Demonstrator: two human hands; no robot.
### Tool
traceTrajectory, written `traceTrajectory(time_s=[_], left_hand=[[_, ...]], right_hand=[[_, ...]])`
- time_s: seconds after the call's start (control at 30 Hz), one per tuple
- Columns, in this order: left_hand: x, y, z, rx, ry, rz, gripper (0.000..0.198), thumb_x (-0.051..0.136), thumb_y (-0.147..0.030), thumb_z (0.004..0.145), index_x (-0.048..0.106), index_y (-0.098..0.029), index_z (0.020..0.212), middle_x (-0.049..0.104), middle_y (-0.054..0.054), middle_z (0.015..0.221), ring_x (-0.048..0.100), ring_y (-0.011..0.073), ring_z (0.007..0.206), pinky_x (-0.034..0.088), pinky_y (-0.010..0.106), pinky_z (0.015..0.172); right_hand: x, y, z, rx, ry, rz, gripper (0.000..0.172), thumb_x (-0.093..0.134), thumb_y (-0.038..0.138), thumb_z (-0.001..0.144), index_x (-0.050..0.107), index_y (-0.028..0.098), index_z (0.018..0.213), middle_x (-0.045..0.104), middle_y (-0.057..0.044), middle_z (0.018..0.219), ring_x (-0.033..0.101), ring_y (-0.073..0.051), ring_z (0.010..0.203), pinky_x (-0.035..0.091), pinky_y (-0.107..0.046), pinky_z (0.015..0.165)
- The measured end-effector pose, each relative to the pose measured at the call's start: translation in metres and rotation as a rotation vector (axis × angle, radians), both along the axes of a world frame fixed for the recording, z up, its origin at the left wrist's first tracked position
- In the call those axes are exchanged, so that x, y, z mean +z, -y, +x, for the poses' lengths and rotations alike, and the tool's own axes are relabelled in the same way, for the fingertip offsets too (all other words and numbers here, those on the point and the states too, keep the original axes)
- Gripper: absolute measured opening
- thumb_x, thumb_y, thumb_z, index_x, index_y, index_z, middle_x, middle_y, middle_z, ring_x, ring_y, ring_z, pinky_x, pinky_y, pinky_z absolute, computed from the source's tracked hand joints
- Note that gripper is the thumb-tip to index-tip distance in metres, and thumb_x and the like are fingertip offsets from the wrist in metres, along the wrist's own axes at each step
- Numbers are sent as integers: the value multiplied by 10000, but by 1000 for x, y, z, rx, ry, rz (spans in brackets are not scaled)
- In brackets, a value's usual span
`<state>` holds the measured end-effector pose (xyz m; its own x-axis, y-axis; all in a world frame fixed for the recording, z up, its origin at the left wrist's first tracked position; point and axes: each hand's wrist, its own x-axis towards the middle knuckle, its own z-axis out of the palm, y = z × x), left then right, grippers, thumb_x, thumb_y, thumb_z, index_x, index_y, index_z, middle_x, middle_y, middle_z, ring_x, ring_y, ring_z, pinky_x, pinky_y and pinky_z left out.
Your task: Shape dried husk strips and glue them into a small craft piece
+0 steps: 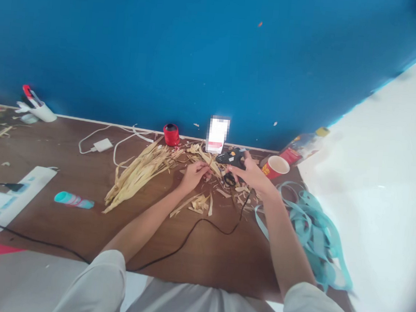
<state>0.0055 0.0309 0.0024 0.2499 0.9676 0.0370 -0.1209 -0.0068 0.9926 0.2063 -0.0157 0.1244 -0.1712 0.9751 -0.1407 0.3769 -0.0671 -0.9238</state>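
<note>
My right hand point(253, 174) grips a black glue gun point(231, 157), its nozzle pointing left. A black cord point(206, 220) trails from it across the table. My left hand point(194, 176) is closed in a pinch just left of the nozzle, on what looks like a piece of dried corn husk point(212, 165); the fingers partly hide it. Below my right hand lies a small dark ring-shaped thing point(230, 179), too small to name. A bundle of dried husks point(135, 176) lies to the left, and loose husk scraps point(200, 204) are scattered around both hands.
A bright phone-like screen point(217, 133) leans on the blue wall. Nearby stand a red container point(171, 135) and a paper cup point(277, 167). Teal ribbon point(312, 218) heaps at right. Leftward are a charger point(102, 145), a turquoise tube point(74, 200) and a power strip point(26, 196).
</note>
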Motion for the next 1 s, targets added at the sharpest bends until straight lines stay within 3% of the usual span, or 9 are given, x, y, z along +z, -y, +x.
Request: traceTrajectory(time_s=[0.5, 1.0], left_hand=[[-4, -1, 0, -14, -16, -3, 291, 619, -387, 795, 593, -129, 925, 708, 63, 787, 631, 136, 605, 458, 253, 569], [-2, 0, 0, -22, -53, 22, 297, 597, -416, 805, 606, -132, 890, 696, 52, 768, 615, 124, 581, 434, 236, 542]], right_hand=[[0, 0, -10, 27, -35, -9, 461, 599, 314, 812, 327, 240, 1176, 636, -18, 841, 500, -98, 493, 380, -230, 434], [-10, -1, -4, 39, -14, -33, 632, 568, 361, 826, 224, 261, 1347, 607, -18, 822, 494, -120, 535, 368, -213, 409]])
